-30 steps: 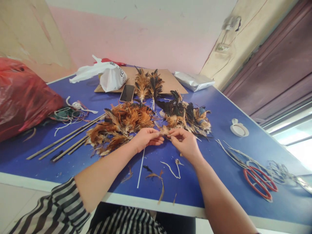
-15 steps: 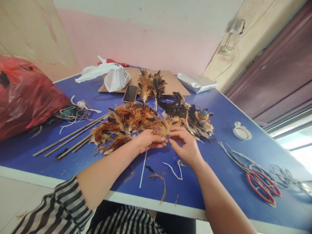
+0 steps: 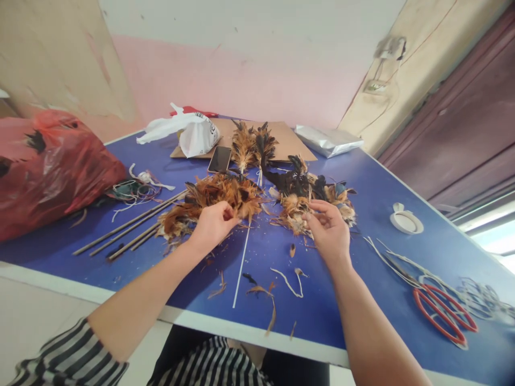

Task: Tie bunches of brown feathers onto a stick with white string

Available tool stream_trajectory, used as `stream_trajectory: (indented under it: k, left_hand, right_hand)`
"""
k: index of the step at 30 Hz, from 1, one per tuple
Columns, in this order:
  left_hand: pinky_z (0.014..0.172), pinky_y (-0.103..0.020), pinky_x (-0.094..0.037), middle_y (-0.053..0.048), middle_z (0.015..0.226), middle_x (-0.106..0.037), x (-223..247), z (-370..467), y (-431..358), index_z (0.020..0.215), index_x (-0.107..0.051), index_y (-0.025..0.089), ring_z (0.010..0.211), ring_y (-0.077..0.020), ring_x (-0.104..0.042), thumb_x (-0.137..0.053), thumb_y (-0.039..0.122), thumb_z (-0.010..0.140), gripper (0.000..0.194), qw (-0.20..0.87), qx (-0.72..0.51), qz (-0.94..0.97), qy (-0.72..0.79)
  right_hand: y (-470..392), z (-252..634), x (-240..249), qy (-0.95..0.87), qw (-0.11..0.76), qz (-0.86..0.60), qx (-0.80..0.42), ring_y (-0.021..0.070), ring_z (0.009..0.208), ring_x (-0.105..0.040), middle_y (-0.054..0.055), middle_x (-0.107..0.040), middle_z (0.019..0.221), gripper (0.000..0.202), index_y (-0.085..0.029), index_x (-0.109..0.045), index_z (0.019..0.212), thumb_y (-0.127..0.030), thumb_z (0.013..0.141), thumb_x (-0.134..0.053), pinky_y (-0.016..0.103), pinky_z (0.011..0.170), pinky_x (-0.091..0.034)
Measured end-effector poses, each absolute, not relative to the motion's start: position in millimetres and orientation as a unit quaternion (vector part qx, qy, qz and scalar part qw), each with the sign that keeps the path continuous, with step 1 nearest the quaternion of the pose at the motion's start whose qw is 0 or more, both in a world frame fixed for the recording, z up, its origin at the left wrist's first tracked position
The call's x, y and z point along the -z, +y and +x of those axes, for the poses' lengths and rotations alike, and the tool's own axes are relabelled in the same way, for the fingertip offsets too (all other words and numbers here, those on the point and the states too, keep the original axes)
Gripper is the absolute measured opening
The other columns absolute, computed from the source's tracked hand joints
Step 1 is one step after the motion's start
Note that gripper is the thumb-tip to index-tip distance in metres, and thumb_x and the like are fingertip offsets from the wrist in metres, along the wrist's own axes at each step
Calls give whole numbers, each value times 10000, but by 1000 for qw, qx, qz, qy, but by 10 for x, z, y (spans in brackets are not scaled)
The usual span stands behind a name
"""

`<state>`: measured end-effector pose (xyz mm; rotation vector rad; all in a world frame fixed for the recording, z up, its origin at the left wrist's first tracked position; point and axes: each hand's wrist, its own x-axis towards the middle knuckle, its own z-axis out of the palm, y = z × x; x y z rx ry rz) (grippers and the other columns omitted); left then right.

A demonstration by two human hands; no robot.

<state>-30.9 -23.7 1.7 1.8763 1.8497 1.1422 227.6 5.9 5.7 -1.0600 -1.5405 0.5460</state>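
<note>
My left hand (image 3: 217, 222) is closed in a pinch at the front edge of the brown feather pile (image 3: 225, 193); what its fingers hold is too small to make out. To the right, my right hand (image 3: 330, 228) has thumb and forefinger close together beside the pale and dark feather pile (image 3: 295, 212); whether anything is between them is unclear. Two tied feather bunches, a brown one (image 3: 243, 147) and a darker one (image 3: 264, 143), lie behind the piles. Loose feathers and a short white string (image 3: 287, 281) lie in front, on the blue table (image 3: 201, 300).
A red plastic bag (image 3: 60, 171) and thin sticks (image 3: 129, 228) are on the left. A phone (image 3: 220, 160), white bag (image 3: 198, 136), cardboard (image 3: 287, 136) and silver packet (image 3: 330, 140) lie at the back. Tape (image 3: 406, 221), cord and red-handled scissors (image 3: 444, 313) lie right.
My hands have parted from the middle, the left moving left to the brown pile, the right moving right. The feathers that were between them are no longer there.
</note>
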Motion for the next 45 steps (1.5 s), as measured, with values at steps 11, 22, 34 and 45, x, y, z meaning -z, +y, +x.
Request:
stream_trajectory:
  k: [11,22,34,45]
  left_hand:
    - [615,-302,-396,-55,737,-618,-152,-263,-254,738,-578,195,717,-220,-585,-513,423,755,237,-57,-150,687,709]
    - [583,-236,-417,-11,682,-600,-320,465,-300,794,-592,169,592,-108,-547,-543,262,755,111,275,-323,784,453]
    - [639,-220,-492,-90,863,-633,111,147,364,895,-563,98,700,-105,-614,-614,141,706,201,601,-555,392,420]
    - [636,-232,-492,-95,830,-652,117,508,64,847,-603,100,691,-115,-618,-624,177,703,164,658,-436,465,401]
  right_hand:
    - [314,2679,-15,-591,490,-601,-223,145,534,-555,41,-642,647,339,-159,-637,945,-353,672,-589,283,544,-446]
    - [434,2904,70,-624,364,-686,-91,175,608,-562,38,-658,663,249,-179,-696,735,-353,656,-537,280,597,-392]
    - [549,2818,230,-624,254,-737,-46,197,657,-568,42,-657,698,216,-229,-689,736,-328,654,-515,272,546,-357]
    - [516,2887,249,-499,462,-620,-390,65,378,-349,-45,-452,451,295,-140,-595,719,-399,581,-624,199,369,-252]
